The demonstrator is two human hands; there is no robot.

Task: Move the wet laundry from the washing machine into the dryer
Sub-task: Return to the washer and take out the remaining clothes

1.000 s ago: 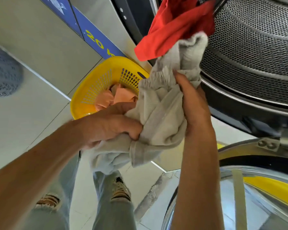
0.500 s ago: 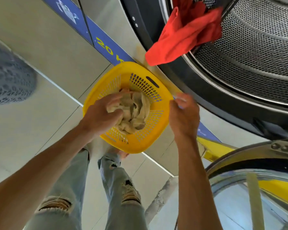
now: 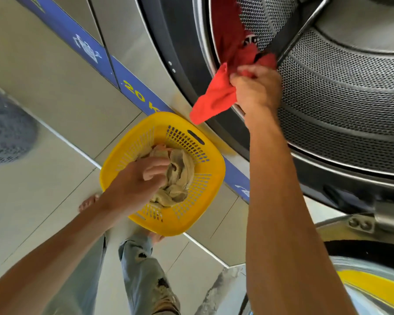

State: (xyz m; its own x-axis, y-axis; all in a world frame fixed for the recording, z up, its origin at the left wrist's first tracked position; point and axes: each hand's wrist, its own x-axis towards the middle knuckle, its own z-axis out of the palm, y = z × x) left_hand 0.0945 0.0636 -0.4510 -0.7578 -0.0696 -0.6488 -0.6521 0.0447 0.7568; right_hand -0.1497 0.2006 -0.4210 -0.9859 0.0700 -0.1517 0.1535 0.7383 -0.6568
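The right hand (image 3: 255,87) has its fingers clamped on a red cloth (image 3: 214,100) that hangs over the drum (image 3: 328,87) lip, long axis running from inside the drum down-left toward the yellow basket (image 3: 205,201). Soft and probably wet-heavy, it looks best gathered in a bunch mid-length. The left hand (image 3: 137,185), fingers curled, presses the beige cloth (image 3: 180,176) in the basket.

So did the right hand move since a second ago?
Yes. The right hand went up from in front of the yellow basket to the washer drum's rim, where it now grips the red cloth.
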